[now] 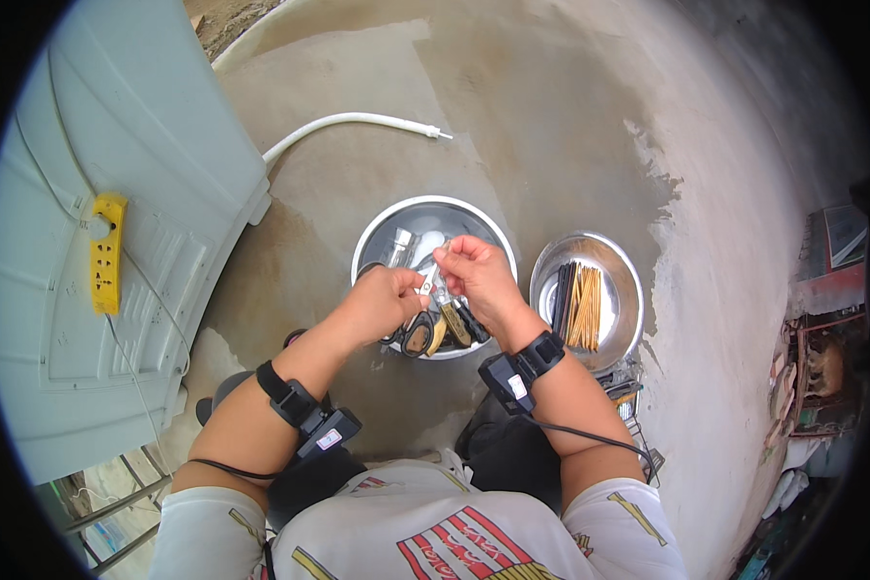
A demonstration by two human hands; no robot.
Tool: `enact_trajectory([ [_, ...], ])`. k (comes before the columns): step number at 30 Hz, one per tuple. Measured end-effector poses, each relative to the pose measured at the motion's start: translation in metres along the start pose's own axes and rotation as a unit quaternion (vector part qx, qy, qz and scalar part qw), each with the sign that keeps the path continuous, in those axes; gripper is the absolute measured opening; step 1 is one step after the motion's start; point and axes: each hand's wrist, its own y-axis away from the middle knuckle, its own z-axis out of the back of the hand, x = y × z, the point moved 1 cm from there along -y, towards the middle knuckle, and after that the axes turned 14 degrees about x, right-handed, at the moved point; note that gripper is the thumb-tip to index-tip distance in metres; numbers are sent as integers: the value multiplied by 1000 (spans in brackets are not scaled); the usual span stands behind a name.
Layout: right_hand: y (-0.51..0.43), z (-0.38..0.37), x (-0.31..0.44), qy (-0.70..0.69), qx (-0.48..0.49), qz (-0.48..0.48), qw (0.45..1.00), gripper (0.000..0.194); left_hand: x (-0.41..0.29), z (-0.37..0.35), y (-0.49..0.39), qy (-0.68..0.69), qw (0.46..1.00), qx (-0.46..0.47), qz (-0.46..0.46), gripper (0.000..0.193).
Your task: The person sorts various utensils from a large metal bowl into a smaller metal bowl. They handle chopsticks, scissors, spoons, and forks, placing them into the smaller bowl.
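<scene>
Both hands are together over a round metal basin [362, 250] on the wet floor. My left hand [388, 301] grips a small metal tool with a pivot [427, 285], perhaps scissors; its exact kind is unclear. My right hand [475, 272] pinches the far end of it with thumb and forefinger. Below my left hand, black-handled scissors [417, 333] lie in the basin. Knives or tools with yellowish handles [455, 325], dark-handled pieces [473, 322] and a clear or shiny metal item [402, 245] are also in there. Parts of the contents are hidden by my hands.
Right of the basin stands a steel bowl [627, 279] holding dark chopsticks [564, 297] and light brown chopsticks [586, 308]. A wire rack [641, 428] is beside my right forearm. A white hose [348, 118] lies ahead. At left, a yellow power strip [106, 254] rests against a pale plastic panel [159, 145].
</scene>
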Motion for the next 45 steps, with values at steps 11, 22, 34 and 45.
enact_trajectory([
  [11, 8, -6, 2, 69, -30, 65, 995, 30, -4, -9, 4, 6, 999, 34, -42, 17],
  [22, -12, 77, 4, 141, -156, 13, 978, 22, -15, 23, 13, 95, 993, -65, -6, 11],
  [34, -44, 173, -158, 519, -47, -306, 797, 37, -16, 32, 16, 226, 972, -53, 31, 12],
  [45, -85, 99, -80, 18, 176, -226, 958, 43, -6, 50, -13, 230, 965, -126, 18, 21],
])
